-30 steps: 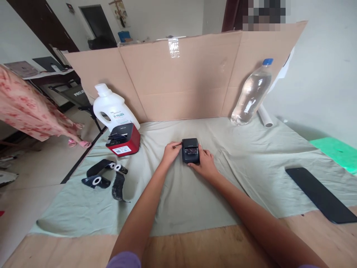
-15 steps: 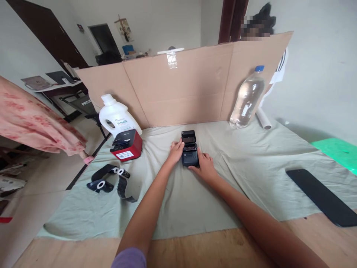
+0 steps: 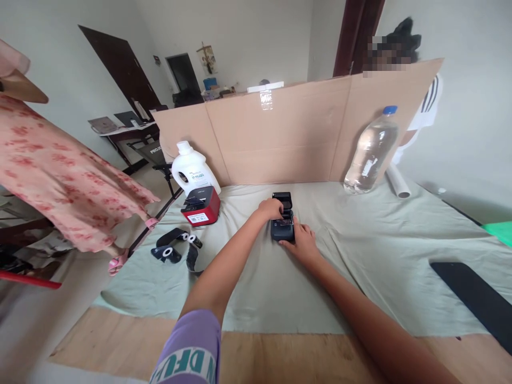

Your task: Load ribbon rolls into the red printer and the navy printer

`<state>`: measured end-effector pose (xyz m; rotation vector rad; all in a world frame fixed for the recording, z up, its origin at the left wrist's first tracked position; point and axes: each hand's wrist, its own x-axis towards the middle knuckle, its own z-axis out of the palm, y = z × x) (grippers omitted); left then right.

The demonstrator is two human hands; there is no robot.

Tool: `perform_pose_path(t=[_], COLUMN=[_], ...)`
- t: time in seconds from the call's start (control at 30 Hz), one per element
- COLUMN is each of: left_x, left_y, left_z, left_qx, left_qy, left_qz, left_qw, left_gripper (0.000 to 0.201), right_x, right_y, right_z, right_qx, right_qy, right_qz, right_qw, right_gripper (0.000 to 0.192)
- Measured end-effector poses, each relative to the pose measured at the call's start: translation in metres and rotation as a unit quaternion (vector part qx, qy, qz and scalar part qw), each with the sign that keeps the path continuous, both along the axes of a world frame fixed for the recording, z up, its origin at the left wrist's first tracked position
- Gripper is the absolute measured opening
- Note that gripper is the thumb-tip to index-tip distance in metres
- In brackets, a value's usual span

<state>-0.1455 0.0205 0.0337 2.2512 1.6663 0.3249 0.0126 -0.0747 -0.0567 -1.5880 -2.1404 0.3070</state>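
A small black portable printer (image 3: pixel 282 231) stands on the cloth with its lid (image 3: pixel 282 198) flipped up. My left hand (image 3: pixel 272 209) is bent over the opening, its fingers curled down into the compartment; what the tips touch is hidden. My right hand (image 3: pixel 303 240) grips the printer's right side, thumb along the front and fingers against the edge. To the left lie several small rolls, some with dark strips unwound, among them a roll with a white core (image 3: pixel 168 253). Behind them sits a red and black box-shaped device (image 3: pixel 202 207) with a white label.
A white detergent jug (image 3: pixel 194 169) and a large clear bottle (image 3: pixel 370 152) lean near an upright cardboard sheet (image 3: pixel 280 138). A white tube (image 3: pixel 398 182) and a black phone (image 3: pixel 474 293) lie rightward. One person stands at left; another is partly hidden behind the cardboard.
My left hand has moved from the printer's left side to over its open compartment. My right hand stays on the printer. The view has shifted left, showing more of the standing person.
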Motion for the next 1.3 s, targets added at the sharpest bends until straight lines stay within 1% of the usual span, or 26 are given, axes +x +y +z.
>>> perform_pose_path(t=[0.07,0.13,0.23,0.3,0.33,0.4,0.5,0.6,0.67,0.7,0.77,0.8,0.87,0.93,0.97,1.03,1.1,1.17,1.2,1.23,1.3], left_x=[-0.003,-0.013,-0.044,-0.073,-0.088,-0.118,-0.148,-0.159,-0.16,-0.161,-0.167,-0.172,-0.186,-0.201,-0.206,-0.214,-0.218,-0.221,-0.223,-0.224,-0.22], left_y=[-0.007,-0.019,-0.05,-0.076,-0.09,-0.115,-0.142,-0.154,-0.159,-0.161,-0.166,-0.169,-0.176,-0.183,-0.185,-0.19,-0.195,-0.2,-0.203,-0.207,-0.214], left_z=[0.006,0.014,0.026,0.031,0.033,0.034,0.025,0.009,0.001,-0.001,-0.001,0.001,0.005,0.006,0.004,-0.001,-0.005,-0.005,-0.002,0.002,0.015], left_qx=[0.018,0.039,0.081,0.105,0.108,0.094,0.057,0.021,0.003,0.006,0.045,0.074,0.117,0.1,0.076,0.036,0.037,0.076,0.104,0.136,0.195], left_qy=[-0.019,-0.047,-0.116,-0.136,-0.126,-0.075,0.02,0.095,0.113,0.115,0.11,0.107,0.109,0.121,0.126,0.121,0.099,0.067,0.038,-0.006,-0.13], left_qz=[-0.004,-0.009,0.001,0.035,0.06,0.113,0.187,0.247,0.262,0.262,0.264,0.277,0.329,0.385,0.402,0.414,0.417,0.426,0.433,0.439,0.438], left_qw=[1.0,0.998,0.99,0.985,0.984,0.986,0.98,0.964,0.958,0.958,0.957,0.952,0.931,0.909,0.904,0.901,0.903,0.899,0.895,0.888,0.868], left_gripper=[0.02,0.026,0.029,0.025,0.025,0.026,0.031,0.03,0.03,0.031,0.036,0.04,0.047,0.047,0.045,0.04,0.037,0.035,0.034,0.034,0.037], right_x=[0.0,0.001,0.002,0.002,0.002,0.002,0.002,0.002,0.002,0.002,0.002,0.002,0.002,0.002,0.002,0.001,0.0,0.0,0.0,0.0,-0.001], right_y=[0.0,0.0,0.0,0.001,0.002,0.003,0.004,0.005,0.004,0.004,0.004,0.004,0.004,0.004,0.003,0.003,0.002,0.001,0.0,-0.001,-0.003], right_z=[0.0,0.001,0.001,0.0,-0.001,-0.004,-0.007,-0.008,-0.008,-0.008,-0.007,-0.006,-0.006,-0.005,-0.004,-0.003,-0.002,-0.001,0.001,0.004,0.014], right_qx=[-0.002,0.001,0.008,0.011,0.013,0.021,0.03,0.031,0.033,0.034,0.036,0.035,0.033,0.03,0.028,0.027,0.026,0.029,0.034,0.043,0.076], right_qy=[0.003,0.007,0.01,0.007,0.005,0.002,0.003,0.002,0.0,-0.002,-0.004,-0.005,-0.007,-0.008,-0.009,-0.007,0.0,0.015,0.028,0.044,0.09], right_qz=[0.001,0.003,0.008,0.01,0.01,0.01,0.008,0.011,0.011,0.01,0.007,0.006,0.006,0.007,0.007,0.007,0.003,-0.004,-0.01,-0.014,-0.011], right_qw=[1.0,1.0,1.0,1.0,1.0,1.0,1.0,0.999,0.999,0.999,0.999,0.999,0.999,1.0,1.0,1.0,1.0,0.999,0.999,0.998,0.993], right_gripper=[0.097,0.096,0.094,0.093,0.093,0.093,0.093,0.094,0.094,0.095,0.095,0.095,0.095,0.095,0.095,0.095,0.095,0.095,0.094,0.093,0.083])
